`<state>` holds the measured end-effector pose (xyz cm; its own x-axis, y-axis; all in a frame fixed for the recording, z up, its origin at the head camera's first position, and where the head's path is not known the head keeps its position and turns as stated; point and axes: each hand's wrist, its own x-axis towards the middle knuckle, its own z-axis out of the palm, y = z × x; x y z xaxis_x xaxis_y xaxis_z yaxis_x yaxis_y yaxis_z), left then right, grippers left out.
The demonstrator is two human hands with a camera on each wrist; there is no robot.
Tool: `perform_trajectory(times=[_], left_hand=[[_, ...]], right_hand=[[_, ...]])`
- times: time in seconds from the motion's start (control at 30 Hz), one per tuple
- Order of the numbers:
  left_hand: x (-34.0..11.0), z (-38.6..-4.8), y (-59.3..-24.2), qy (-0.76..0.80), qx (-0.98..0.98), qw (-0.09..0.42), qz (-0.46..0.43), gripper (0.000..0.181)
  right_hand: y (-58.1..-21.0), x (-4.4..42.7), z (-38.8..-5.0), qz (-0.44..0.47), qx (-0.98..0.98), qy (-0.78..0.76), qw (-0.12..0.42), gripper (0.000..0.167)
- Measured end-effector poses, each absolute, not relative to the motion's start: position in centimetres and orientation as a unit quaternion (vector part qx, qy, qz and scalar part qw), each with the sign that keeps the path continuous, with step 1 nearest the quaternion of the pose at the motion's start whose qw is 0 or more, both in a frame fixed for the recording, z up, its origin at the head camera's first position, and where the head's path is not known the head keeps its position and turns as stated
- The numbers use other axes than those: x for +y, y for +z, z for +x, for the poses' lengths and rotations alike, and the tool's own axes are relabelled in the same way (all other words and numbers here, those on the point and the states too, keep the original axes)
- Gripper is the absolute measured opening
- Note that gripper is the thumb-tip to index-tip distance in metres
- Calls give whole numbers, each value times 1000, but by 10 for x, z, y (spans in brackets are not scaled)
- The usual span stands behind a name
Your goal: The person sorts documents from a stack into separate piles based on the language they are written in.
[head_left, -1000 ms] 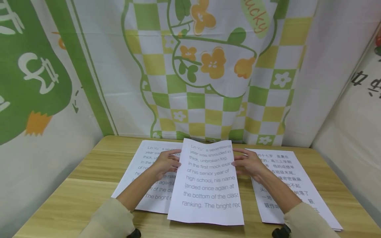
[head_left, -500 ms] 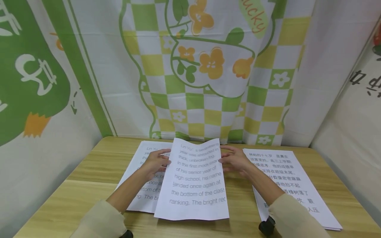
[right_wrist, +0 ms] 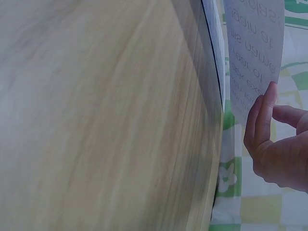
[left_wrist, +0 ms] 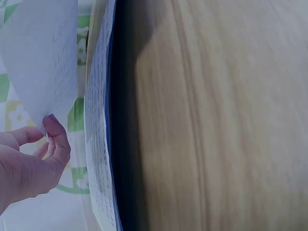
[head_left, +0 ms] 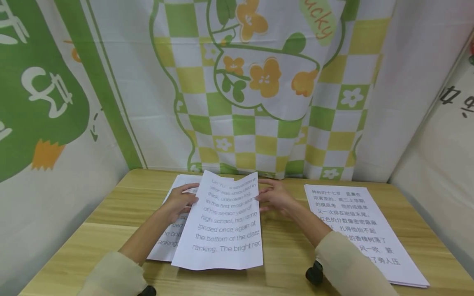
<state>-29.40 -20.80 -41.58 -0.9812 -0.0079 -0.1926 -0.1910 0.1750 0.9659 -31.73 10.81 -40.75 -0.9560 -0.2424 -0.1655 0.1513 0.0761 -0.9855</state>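
A printed sheet of paper (head_left: pixel 227 226) with English text is held up by its two sides, its top edge sagging in the middle. My left hand (head_left: pixel 179 202) pinches its left edge between thumb and fingers; the left wrist view shows this hand (left_wrist: pixel 38 161) at the sheet (left_wrist: pixel 43 53). My right hand (head_left: pixel 277 198) holds the right edge; in the right wrist view the hand's (right_wrist: pixel 279 151) fingers lie behind the sheet (right_wrist: pixel 252 53). Below and to the left, partly covered by the sheet, lies a stack of similar English pages (head_left: pixel 160 250).
A stack of pages with Chinese text (head_left: pixel 346 213) lies on the right of the wooden table (head_left: pixel 92 234), partly under the right forearm. A patterned curtain (head_left: pixel 255 135) hangs behind the table's back edge, with printed cloth at both sides.
Both hands have carried the sheet to the left, over more of the left stack. The right arm now covers less of the Chinese pages.
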Motion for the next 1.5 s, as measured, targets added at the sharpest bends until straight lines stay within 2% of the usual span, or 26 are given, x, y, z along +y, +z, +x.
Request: perform_trajectory(times=[0.33, 0.77, 1.17, 1.5], left_hand=[[-230, -299, -421, 606, 786, 44, -113, 56], [-248, -300, -421, 596, 785, 27, -166, 56], [-263, -301, -421, 579, 799, -3, -165, 57], [-271, -299, -423, 589, 789, 15, -173, 60]], right_hand=[[-409, 77, -325, -40, 706, -690, 155, 74], [-413, 44, -330, -49, 696, -692, 186, 71], [-414, 35, -332, -58, 697, -680, 218, 69], [-416, 42, -331, -55, 697, -676, 232, 77]])
